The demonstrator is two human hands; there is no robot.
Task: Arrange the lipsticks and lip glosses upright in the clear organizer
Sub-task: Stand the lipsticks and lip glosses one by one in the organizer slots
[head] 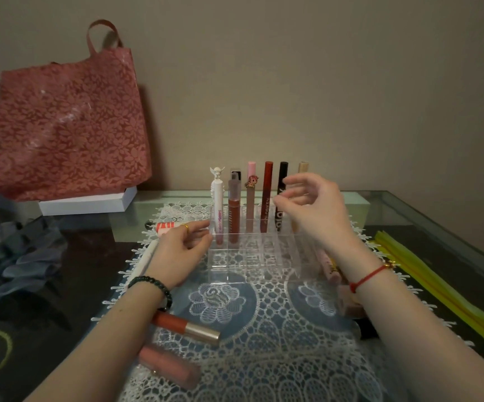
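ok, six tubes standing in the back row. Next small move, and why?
Probably lower the right hand to the pink tube lying by the right edge of the clear organizer: that hand looks empty, the front rows are empty, and it's the nearest loose tube.

The left hand (177, 256) has a gold ring (185, 226) on one finger, dark beaded bracelet (151, 288) round the wrist. The right hand (313, 210): thin red string bracelet (368, 278) at the wrist, small gold charm (389, 264) on it.

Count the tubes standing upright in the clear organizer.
6, back row, left to right: white tube, brown tube, pink tube, red tube, black tube, beige tube partly behind the right hand.
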